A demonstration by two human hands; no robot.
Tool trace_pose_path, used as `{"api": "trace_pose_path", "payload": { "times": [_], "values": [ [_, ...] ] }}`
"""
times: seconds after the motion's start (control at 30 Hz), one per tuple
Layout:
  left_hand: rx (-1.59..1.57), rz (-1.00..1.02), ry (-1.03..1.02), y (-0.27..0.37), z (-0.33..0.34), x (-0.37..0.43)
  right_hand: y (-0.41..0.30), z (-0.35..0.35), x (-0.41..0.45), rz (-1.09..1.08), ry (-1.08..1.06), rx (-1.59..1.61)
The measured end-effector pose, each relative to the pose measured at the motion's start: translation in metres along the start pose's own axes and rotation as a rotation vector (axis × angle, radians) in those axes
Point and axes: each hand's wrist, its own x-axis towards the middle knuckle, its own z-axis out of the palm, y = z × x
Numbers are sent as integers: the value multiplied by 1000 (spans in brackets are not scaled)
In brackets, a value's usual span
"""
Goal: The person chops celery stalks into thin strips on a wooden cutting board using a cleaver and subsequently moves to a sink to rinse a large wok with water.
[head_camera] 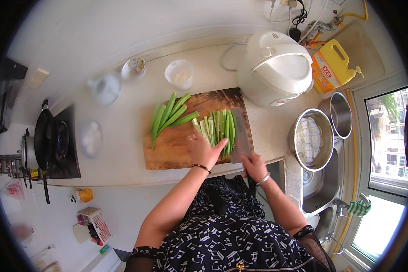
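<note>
A wooden cutting board [170, 158] lies on the counter before me. Whole green okra pods [170, 117] are fanned out on its left side. Okra split lengthwise [219, 124] lies in a row right of the middle, some pieces showing their pale cut insides. My left hand [206, 148], with a beaded bracelet, is over the near left side of this row, thumb and fingers apart; whether it touches the pieces I cannot tell. My right hand [256, 167] grips the handle of a cleaver [241, 136]. Its broad blade lies along the right side of the okra row.
A white rice cooker [275, 71] stands behind the board's right corner, with a yellow detergent jug [336, 66] beyond. A steel pot [293, 154] holding sliced lotus root sits by the sink [321, 190]. A plastic tub [179, 81] stands behind the board; a black wok [44, 136] is far left.
</note>
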Motion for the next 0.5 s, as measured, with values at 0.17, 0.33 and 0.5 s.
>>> {"api": "trace_pose_path", "payload": {
  "times": [0.17,0.33,0.5],
  "values": [
    [137,-24,44,20,15,4,4,22,2,-30,-67,97],
    [50,-17,7,30,19,2,3,15,0,-27,-159,199],
    [-29,-10,33,31,21,-2,0,-1,2,-42,-183,17]
  ]
}}
